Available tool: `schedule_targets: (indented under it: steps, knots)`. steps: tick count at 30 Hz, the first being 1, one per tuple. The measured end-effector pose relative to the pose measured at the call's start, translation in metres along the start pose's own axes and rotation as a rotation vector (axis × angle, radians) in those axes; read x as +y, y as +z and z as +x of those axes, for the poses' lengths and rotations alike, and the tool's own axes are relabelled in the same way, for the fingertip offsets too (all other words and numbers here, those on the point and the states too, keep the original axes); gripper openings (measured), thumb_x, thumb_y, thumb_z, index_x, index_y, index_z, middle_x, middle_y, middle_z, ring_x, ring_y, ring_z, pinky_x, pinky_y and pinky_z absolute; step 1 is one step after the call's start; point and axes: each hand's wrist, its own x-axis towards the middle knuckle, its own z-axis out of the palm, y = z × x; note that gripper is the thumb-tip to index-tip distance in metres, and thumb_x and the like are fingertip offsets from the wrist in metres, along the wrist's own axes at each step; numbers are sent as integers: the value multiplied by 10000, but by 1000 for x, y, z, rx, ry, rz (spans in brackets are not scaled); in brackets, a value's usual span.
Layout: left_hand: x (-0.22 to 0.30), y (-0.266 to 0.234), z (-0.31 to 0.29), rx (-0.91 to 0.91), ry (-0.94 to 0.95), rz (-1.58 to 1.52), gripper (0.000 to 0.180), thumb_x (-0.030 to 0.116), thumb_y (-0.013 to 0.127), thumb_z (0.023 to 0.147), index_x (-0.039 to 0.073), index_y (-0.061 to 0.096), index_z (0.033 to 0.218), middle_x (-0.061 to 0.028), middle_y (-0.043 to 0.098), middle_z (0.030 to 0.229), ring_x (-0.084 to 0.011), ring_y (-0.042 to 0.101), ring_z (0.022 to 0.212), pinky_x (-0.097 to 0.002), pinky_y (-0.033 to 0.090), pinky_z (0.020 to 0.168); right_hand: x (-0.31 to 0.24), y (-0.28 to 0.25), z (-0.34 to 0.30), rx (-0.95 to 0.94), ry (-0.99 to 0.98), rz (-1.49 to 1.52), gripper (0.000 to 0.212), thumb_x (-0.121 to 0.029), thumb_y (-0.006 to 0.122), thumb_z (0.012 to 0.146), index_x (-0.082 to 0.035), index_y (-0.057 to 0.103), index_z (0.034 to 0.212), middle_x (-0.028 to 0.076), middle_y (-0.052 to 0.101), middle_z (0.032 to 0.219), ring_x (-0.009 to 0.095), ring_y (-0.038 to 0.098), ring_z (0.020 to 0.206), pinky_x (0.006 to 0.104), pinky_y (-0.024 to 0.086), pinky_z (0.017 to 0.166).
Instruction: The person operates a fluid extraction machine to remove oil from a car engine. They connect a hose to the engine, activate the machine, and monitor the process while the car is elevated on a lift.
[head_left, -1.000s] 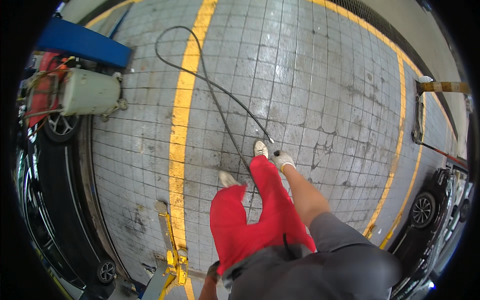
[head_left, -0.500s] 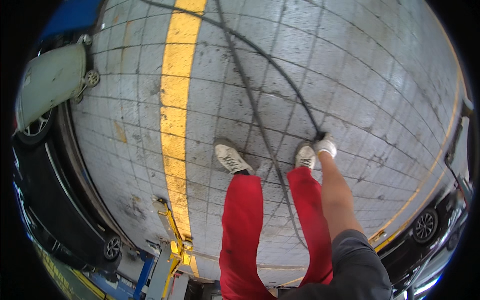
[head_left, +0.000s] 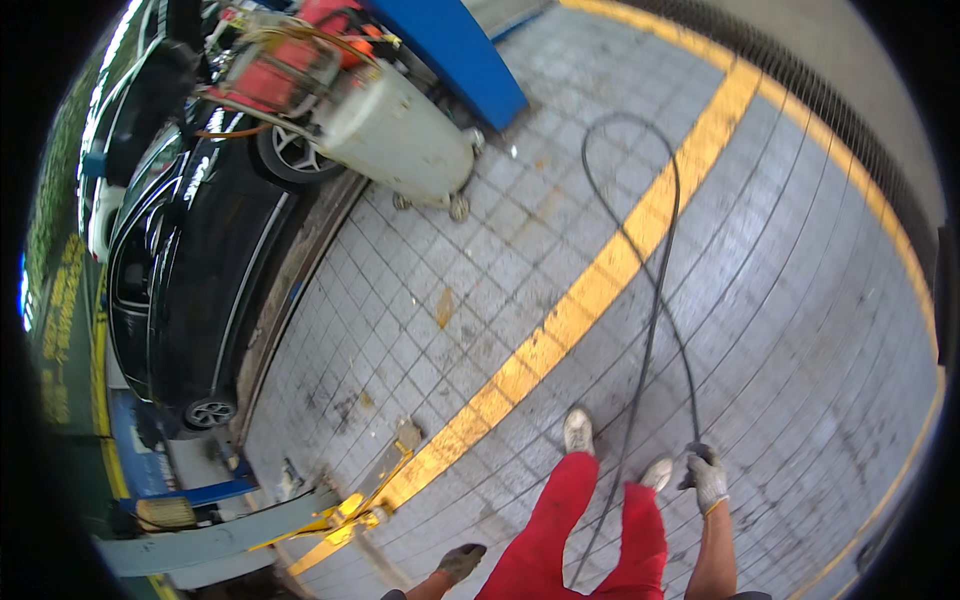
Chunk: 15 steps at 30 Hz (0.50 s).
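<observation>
Shoes point(head_left: 578, 432) could be snagged by the slack hose point(head_left: 658, 288) clasped in the right hand point(head_left: 706, 476); the left hand's point(head_left: 461, 563) grip cannot be told.

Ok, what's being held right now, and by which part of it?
The black hose, held at one end in the gloved right hand; nothing shows in the left hand.

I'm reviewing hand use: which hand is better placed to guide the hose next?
Probably the right hand: it grips the hose, while the left hand hangs well to the left, apart from it.
</observation>
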Motion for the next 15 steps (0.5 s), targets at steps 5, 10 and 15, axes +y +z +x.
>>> schedule_targets:
  steps: [5, 10, 15]
  knots:
    - [237, -62, -97, 163, 681, 37, 666, 548, 536, 1051, 25, 629, 1453, -215, 670, 1434, -351, 610, 1373, -404, 452, 1158, -270, 166, -136, -354, -319, 46, 384, -319, 654, 1059, 44, 637, 1181, -2, 564, 791, 101, 516, 649, 296, 491, 576]
    - [404, -166, -213, 470, 1321, -323, 738, 377, 707, 1012, 41, 421, 1604, -192, 555, 1512, -306, 553, 1395, -407, 435, 1188, -414, 326, -289, -597, -774, -394, 621, -465, 608, 1048, 60, 617, 1381, 169, 723, 1188, 232, 711, 1091, 347, 584, 927]
    - [459, -256, -286, -175, 1685, -1394, 582, 298, 635, 1085, 46, 448, 1575, -141, 573, 1512, -257, 576, 1346, -384, 463, 1142, -450, 404, -390, -1021, -973, -633, 460, -442, 634, 1051, -69, 662, 1319, 153, 758, 1143, 280, 758, 1042, 384, 576, 936]
